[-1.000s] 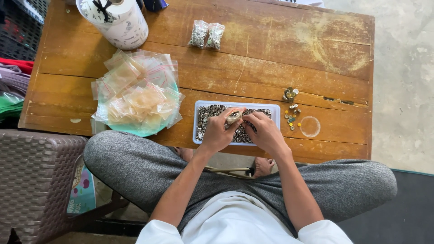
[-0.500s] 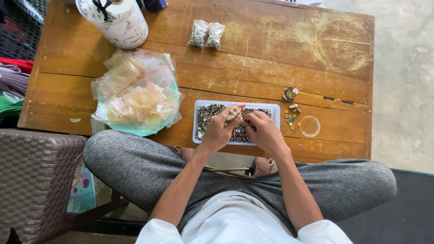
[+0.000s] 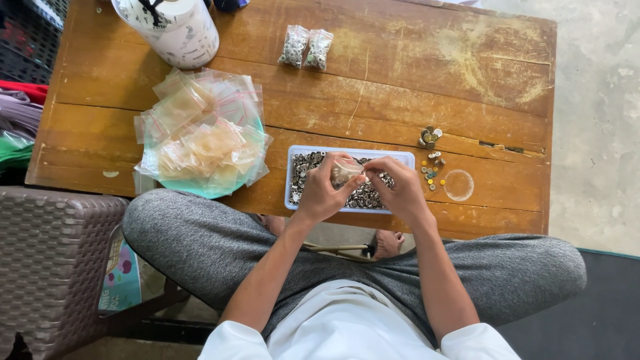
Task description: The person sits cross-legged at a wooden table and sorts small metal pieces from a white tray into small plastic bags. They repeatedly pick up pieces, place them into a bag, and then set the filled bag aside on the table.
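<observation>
Both grips are closed on one small clear bag (image 3: 347, 172): my left hand (image 3: 325, 193) pinches its left side between thumb and fingers, and my right hand (image 3: 399, 190) pinches the right edge, so the bag hangs stretched between them just above the shallow white tray (image 3: 291, 175) of small metal pieces (image 3: 305, 165). I judge I hold it over the tray so that anything slipping out falls back among the rest and does not roll across the wooden surface (image 3: 427, 73). The bag's long axis seems to run left to right in the frame, roughly level, from one hand to the other; which end is its mouth I cannot tell, since my fingers cover the edges. At the left of the frame a heap of empty clear bags (image 3: 200, 137) lies on a pale green plate (image 3: 200, 192), near my left hand. Two filled bags (image 3: 305, 48) lie side by side at the top centre, well apart from the tray. A few loose pieces (image 3: 430, 167) and a clear ring (image 3: 459, 185) lie just right of the tray, and a white roll (image 3: 175, 25) stands at the upper left.
</observation>
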